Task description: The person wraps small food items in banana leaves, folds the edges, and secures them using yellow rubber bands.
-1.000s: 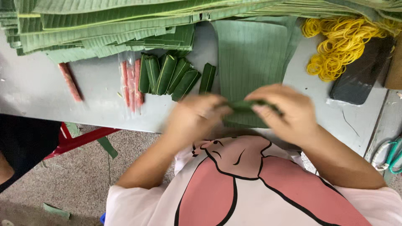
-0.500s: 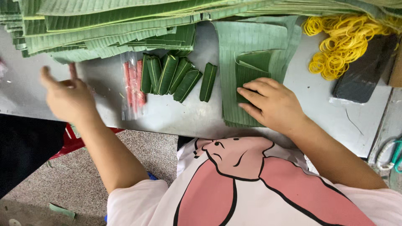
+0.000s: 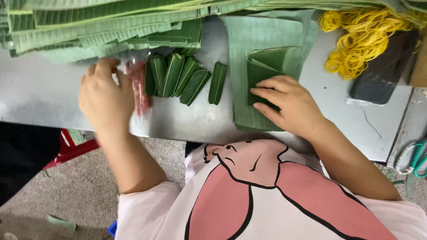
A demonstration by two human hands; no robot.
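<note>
Pressing a folded green leaf flat with open right hand, while left hand is touching, perhaps gripping, blurred red sausages on the worktop.

- Before us on the worktop, wrapped rolls lie between sausages leftward and leaf sheets rightward.
- Rubber bands lie far right.
</note>
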